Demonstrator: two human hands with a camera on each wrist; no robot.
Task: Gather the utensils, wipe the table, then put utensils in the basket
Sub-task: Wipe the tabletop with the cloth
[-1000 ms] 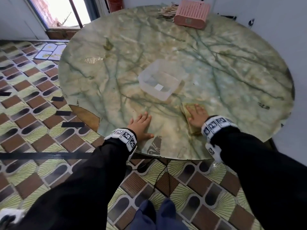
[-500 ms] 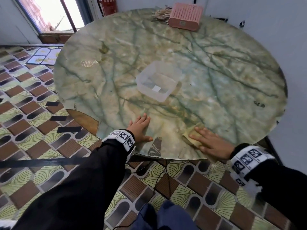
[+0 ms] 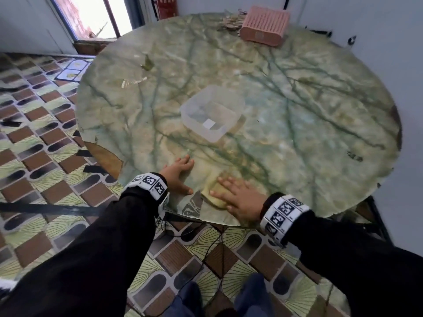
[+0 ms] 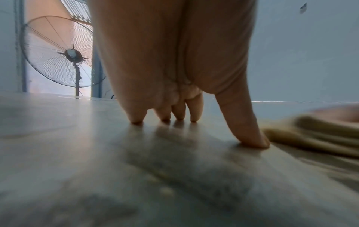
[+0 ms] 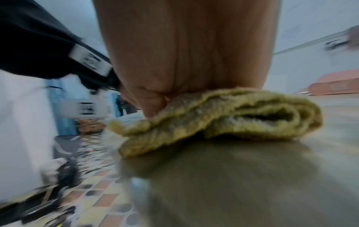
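Note:
My right hand [image 3: 238, 195] presses flat on a folded yellow-green cloth [image 3: 214, 195] near the front edge of the round green marble table [image 3: 320, 115]. In the right wrist view the cloth [image 5: 223, 115] bulges out from under the palm. My left hand [image 3: 177, 176] rests flat on the tabletop just left of the cloth, fingers straight; in the left wrist view its fingertips [image 4: 165, 118] touch the surface and the cloth [image 4: 310, 138] lies beside the thumb. A pink basket [image 3: 264, 26] stands at the far edge with a pile of utensils [image 3: 231, 20] to its left.
A clear plastic tub [image 3: 211, 113] sits in the middle of the table. A white wall [image 3: 389, 42] runs close along the table's right side. Patterned floor tiles [image 3: 41, 145] lie to the left. A standing fan [image 4: 58, 52] shows in the left wrist view.
My right hand slid the cloth toward the front edge, then leftward until it lies close beside my left hand. The left hand stayed planted on the table.

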